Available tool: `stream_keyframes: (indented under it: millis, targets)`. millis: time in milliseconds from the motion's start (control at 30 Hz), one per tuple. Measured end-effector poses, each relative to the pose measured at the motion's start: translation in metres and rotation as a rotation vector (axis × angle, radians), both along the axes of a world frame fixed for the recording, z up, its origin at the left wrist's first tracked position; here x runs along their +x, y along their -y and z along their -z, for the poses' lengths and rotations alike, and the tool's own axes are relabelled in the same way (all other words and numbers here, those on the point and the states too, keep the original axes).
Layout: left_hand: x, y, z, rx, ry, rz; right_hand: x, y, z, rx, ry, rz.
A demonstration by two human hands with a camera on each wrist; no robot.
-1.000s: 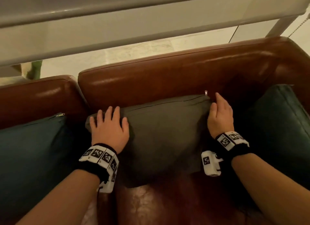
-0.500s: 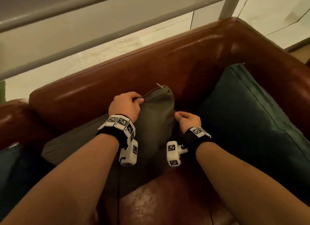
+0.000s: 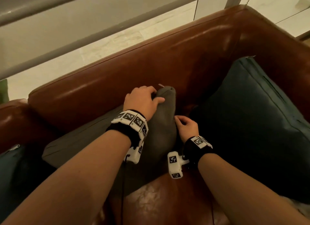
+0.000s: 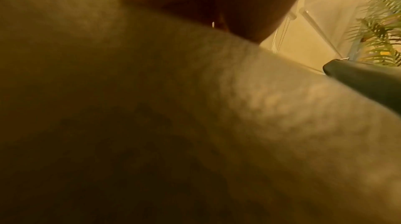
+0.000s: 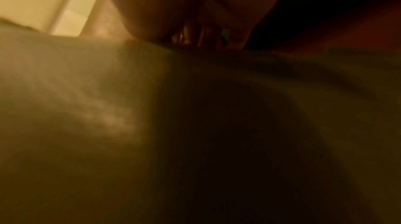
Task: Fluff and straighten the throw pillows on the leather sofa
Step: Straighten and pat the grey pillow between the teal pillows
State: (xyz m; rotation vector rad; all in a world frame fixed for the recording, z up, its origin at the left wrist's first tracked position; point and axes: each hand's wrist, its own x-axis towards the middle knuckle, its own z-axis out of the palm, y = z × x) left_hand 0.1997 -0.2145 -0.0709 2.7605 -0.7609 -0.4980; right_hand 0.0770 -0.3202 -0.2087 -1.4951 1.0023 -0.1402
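Brown leather covers the sofa (image 3: pixel 167 63), whose backrest runs across the head view and turns into an armrest at the right. An olive-grey pillow (image 3: pixel 161 134) lies on the seat in the middle, its left part flat against the base of the backrest and its right end raised into a peak. A small metal zipper pull (image 3: pixel 161 85) sticks out at the top of that peak.

Left hand (image 3: pixel 142 100): placed on the raised end of the pillow, fingers curled over the top edge and thumb laid across the near face, so the fabric is gripped between them. The left wrist view shows only blurred pillow cloth close up, with the underside of the hand above it.

Right hand (image 3: pixel 187 128): set against the right flank of the same pillow, lower than the left hand, fingers bent inward with the tips on the fabric. Whether it pinches the cloth or only touches it cannot be told. The right wrist view is dark and blurred; bent fingers (image 5: pixel 208 37) meet the cloth there.

A dark teal pillow (image 3: pixel 251 127) leans in the right corner of the sofa, just beside the right hand. Another teal pillow (image 3: pixel 15 171) sits at the left edge. Both wrists carry black bands with white marker blocks. Behind the backrest stand a pale rail (image 3: pixel 100 35) and light flooring.
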Motion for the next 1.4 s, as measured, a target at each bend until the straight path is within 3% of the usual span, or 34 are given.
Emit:
stream_keyframes:
  millis: [133, 300, 467, 633, 767, 833, 933, 1033, 1067, 1133, 1267, 1333, 1400]
  targets:
    - [0.008, -0.003, -0.013, -0.072, 0.057, -0.094, 0.009, 0.013, -0.001, -0.098, -0.095, 0.048]
    - [0.011, -0.011, -0.025, -0.131, 0.021, -0.167, -0.004, 0.008, 0.011, -0.044, -0.028, 0.108]
    - [0.011, -0.014, -0.027, -0.126, 0.013, -0.138, -0.057, -0.006, 0.049, 0.031, -0.239, -0.149]
    - [0.013, -0.016, -0.023, -0.167, 0.041, -0.182, -0.058, -0.01, 0.065, -0.069, -0.428, -0.106]
    - [0.014, -0.018, -0.027, -0.154, 0.026, -0.154, -0.083, -0.023, 0.076, 0.04, -0.521, -0.279]
    - [0.014, -0.023, -0.03, -0.156, 0.009, -0.114, -0.092, -0.025, 0.061, 0.061, -0.509, -0.247]
    - [0.013, -0.049, -0.037, -0.188, 0.059, -0.095, -0.082, -0.025, 0.003, -0.116, -0.301, -0.05]
    - [-0.004, -0.103, -0.031, -0.199, 0.201, -0.137, -0.06, -0.03, -0.082, -0.494, 0.171, 0.032]
    - [-0.014, -0.121, -0.025, -0.201, 0.235, -0.163, -0.049, -0.041, -0.104, -0.6, 0.309, -0.034]
    - [-0.035, -0.146, -0.006, -0.152, 0.233, -0.196, -0.022, -0.073, -0.125, -0.762, 0.447, -0.342]
    - [-0.062, -0.182, 0.042, 0.119, 0.203, -0.08, 0.012, -0.12, -0.089, -1.198, 0.243, -1.093]
    - [-0.055, -0.218, 0.055, 0.163, 0.236, -0.138, 0.02, -0.093, -0.071, -1.371, 0.102, -1.185]
    - [-0.047, -0.248, 0.058, 0.181, 0.244, -0.19, 0.027, -0.055, -0.071, -1.383, -0.109, -1.03]
